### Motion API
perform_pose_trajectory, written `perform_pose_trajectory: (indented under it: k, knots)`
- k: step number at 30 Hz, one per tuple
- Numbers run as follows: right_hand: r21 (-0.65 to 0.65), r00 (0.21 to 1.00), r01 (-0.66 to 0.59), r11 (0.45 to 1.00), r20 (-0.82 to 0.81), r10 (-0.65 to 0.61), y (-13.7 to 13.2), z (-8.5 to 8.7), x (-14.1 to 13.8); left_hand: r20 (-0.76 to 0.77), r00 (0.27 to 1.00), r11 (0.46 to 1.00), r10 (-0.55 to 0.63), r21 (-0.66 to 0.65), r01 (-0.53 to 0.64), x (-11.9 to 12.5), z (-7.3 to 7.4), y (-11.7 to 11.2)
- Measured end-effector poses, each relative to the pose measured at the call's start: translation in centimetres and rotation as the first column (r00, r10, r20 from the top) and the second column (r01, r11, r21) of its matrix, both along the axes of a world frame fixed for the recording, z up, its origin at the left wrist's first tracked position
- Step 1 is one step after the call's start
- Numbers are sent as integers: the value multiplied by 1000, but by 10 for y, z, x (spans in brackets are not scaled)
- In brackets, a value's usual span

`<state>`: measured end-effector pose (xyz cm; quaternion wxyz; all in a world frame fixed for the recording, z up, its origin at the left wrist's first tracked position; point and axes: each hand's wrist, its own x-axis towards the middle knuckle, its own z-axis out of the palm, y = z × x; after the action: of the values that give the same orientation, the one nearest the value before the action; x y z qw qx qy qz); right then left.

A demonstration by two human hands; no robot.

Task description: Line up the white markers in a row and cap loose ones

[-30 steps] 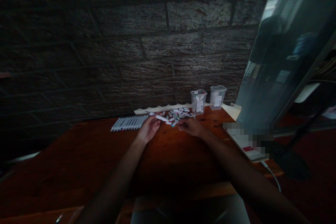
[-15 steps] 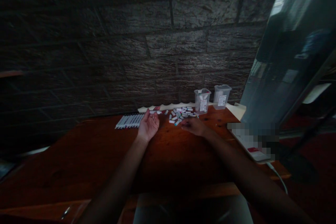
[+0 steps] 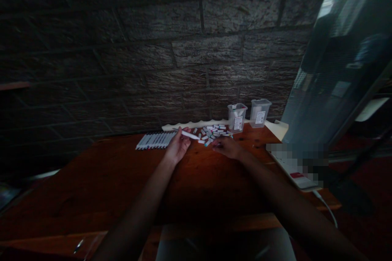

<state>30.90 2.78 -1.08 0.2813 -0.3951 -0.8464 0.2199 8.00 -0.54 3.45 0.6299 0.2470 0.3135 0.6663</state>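
My left hand is closed around a white marker that points right toward a pile of small caps on the wooden table. My right hand rests at the near edge of that pile, fingers curled, pinching something I cannot make out. A row of white markers lies side by side just left of my left hand.
Two clear plastic containers stand at the back right by the stone wall. A light strip of card lies behind the caps. A white device with a cable sits at the table's right edge. A glass panel rises on the right.
Half a second ago my left hand lay open by the marker row; now it grips a white marker again. The right hand has stayed at the cap pile.
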Motion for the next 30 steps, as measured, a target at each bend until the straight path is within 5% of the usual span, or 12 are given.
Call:
perform_pose_trajectory:
  k: [7,22,30]
  knots:
    - [-15,1000,7,1000,-16,-8,0,0,0,-69,992,994,106,50,-102,-5,-2,1]
    - [0,999,12,1000,-43,-12,7,-3,3,-127,986,994,105,-3,-106,-1,-9,6]
    - [-6,998,68,998,11,-68,6,-1,4,-159,984,993,82,100,-67,-1,-7,1]
